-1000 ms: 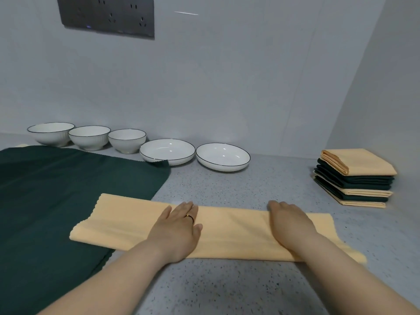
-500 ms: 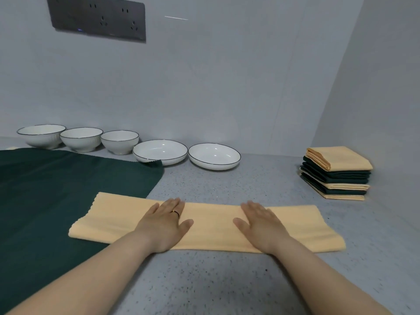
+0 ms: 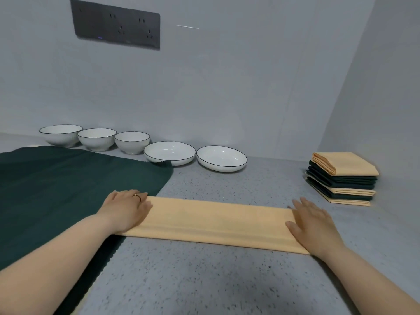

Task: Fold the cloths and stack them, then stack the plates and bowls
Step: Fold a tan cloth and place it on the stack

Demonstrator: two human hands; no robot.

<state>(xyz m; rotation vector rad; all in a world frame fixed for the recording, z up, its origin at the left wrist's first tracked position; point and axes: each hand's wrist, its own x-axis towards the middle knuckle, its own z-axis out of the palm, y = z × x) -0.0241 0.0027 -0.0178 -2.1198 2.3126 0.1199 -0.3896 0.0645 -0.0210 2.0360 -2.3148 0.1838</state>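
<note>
My left hand (image 3: pixel 126 210) and right hand (image 3: pixel 314 226) lie flat, fingers straight and loosely spread, holding nothing. Each presses down one end of the yellow cloth (image 3: pixel 216 221) on the counter (image 3: pixel 204 280).

The cloth is folded into a long narrow strip. Its long axis runs from one palm to the other, slightly skewed, with the end under my left fingers (image 3: pixel 142 201) farther from me than the end under my right. Its layered edges face me.

The risk I see is the layers sliding when I bring one end over the other, since only my flat palms hold them and the fold could come out uneven.

The end under my left palm sits on the green cloth (image 3: pixel 68 183). Dragging there could pull that cloth, whose far corner touches the nearer of the two plates (image 3: pixel 170 153). The bowls (image 3: pixel 97 138) line up beyond my left fingers, and the stack of folded cloths (image 3: pixel 343 178) waits beyond my right.
</note>
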